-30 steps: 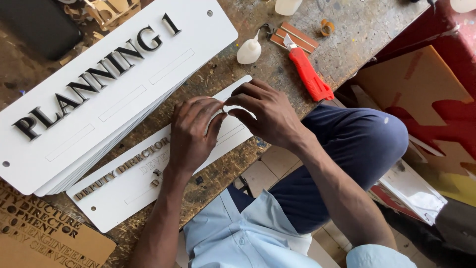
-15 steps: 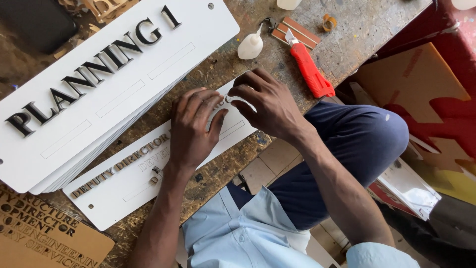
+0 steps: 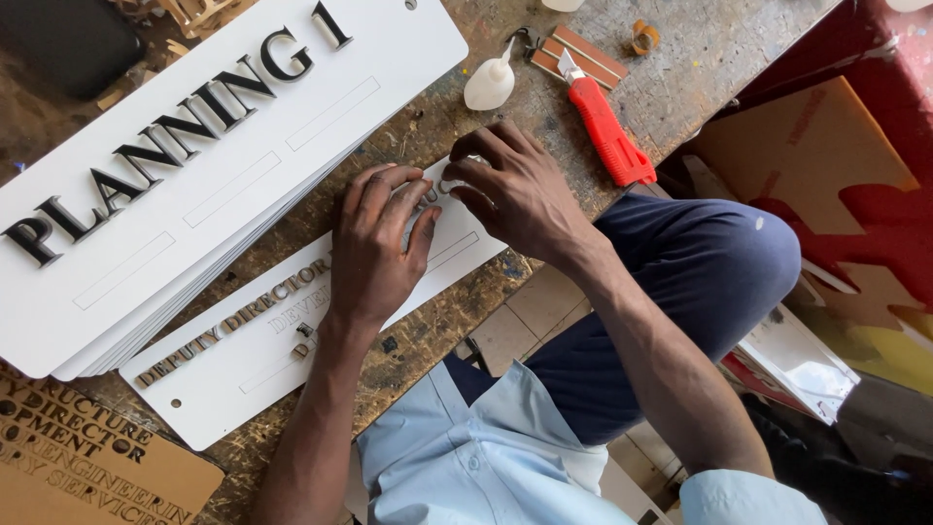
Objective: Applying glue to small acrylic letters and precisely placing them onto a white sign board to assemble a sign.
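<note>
While a stack of white sign boards (image 3: 194,185) lies at the far left, the left hand (image 3: 374,248) presses flat, fingers spread, on a white sign plate (image 3: 243,350) on the worn surface (image 3: 428,331). Beside it, the right hand (image 3: 515,190) pinches a small letter against the plate; a red utility knife (image 3: 607,131) lies farther right.

Left hand (image 3: 374,243) flat, fingers spread, pressing down; right hand (image 3: 515,190) arched, fingertips pinching beside it.

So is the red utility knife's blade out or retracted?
Out. The red utility knife lies flat on the workbench, and a short pale blade tip shows past its top end, beside the small white glue bottle.
</note>
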